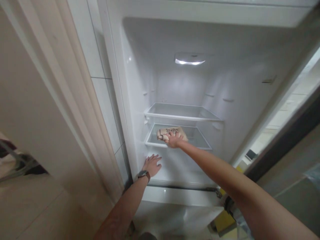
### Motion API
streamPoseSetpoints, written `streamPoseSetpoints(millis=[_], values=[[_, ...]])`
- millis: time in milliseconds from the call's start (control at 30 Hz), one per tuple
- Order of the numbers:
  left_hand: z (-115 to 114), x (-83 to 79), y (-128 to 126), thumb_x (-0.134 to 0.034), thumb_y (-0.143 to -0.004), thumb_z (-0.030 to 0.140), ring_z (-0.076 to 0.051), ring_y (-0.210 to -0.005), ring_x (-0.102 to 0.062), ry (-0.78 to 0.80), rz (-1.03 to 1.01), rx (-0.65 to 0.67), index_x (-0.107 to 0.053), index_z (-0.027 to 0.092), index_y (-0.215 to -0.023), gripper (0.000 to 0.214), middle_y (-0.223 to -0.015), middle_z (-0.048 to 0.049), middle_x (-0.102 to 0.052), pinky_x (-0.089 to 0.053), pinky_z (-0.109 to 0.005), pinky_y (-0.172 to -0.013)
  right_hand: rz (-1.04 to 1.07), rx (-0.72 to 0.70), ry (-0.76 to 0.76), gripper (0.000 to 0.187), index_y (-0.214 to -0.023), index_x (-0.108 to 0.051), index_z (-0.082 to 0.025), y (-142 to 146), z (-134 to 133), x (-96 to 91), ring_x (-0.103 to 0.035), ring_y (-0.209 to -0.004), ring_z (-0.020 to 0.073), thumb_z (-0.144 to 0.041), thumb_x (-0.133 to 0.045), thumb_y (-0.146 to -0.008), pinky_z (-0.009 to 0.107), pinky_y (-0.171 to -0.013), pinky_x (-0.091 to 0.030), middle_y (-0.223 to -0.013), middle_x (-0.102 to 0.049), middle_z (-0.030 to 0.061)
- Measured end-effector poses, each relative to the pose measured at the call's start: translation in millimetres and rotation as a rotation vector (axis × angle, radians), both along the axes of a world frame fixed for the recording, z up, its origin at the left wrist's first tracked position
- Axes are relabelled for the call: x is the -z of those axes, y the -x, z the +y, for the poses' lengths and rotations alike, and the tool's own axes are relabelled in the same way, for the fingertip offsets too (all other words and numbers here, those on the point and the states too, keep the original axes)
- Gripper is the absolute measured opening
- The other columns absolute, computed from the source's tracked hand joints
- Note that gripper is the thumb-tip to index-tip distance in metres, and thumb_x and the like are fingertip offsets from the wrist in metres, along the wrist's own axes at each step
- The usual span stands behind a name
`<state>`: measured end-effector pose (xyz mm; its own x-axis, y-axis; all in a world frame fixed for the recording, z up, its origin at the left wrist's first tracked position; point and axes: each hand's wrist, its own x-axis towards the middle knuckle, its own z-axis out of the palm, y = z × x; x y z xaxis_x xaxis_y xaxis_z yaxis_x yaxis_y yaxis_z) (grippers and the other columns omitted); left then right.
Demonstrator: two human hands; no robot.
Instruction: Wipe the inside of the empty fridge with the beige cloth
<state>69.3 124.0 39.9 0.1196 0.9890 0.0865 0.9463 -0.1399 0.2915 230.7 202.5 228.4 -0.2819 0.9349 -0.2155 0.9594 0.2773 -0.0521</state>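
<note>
Inside an open refrigerator, my right hand (173, 140) presses a folded beige cloth (180, 130) with dark printing onto the lower glass shelf (203, 142), near its front edge. The fingers lie curled over the cloth, and part of it bunches out to the left of the hand. My left hand (152, 165) is lower down, by the left inner wall of the refrigerator, with its fingers spread and nothing in them. A watch (143, 173) is on the left wrist.
An upper glass shelf (182, 116) sits above the cloth. A lit lamp (190, 60) is on the back wall. The refrigerator door (292, 146) stands open at the right. A door frame (75, 83) and white tiles (100, 96) border the left side. Yellow items (223, 223) show at lower right.
</note>
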Motion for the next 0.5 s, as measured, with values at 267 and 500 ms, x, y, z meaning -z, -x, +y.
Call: streamPoseSetpoints(millis=[267, 500], values=[[2.6, 1.5, -0.8, -0.052, -0.098, 0.033, -0.027, -0.157, -0.029, 0.008, 0.052, 0.007, -0.050, 0.033, -0.153, 0.055, -0.167, -0.0022, -0.041, -0.021, -0.052, -0.128, 0.035, 0.017, 0.059, 0.072, -0.168, -0.012, -0.044, 27.5, -36.2, -7.3, 0.007, -0.158, 0.0517, -0.061, -0.036, -0.102, 0.079, -0.119, -0.005, -0.178, 0.006, 0.0013], [1.5, 1.0, -0.6, -0.052, -0.098, 0.034, -0.027, -0.157, -0.029, -0.003, 0.051, 0.008, -0.050, 0.032, -0.152, 0.054, -0.167, -0.0012, -0.041, -0.021, -0.053, -0.128, 0.066, 0.009, 0.062, 0.076, -0.169, -0.011, -0.040, 31.4, -20.7, -5.1, 0.007, -0.158, 0.0519, -0.066, -0.034, -0.101, 0.080, -0.118, -0.004, -0.178, 0.006, 0.0033]])
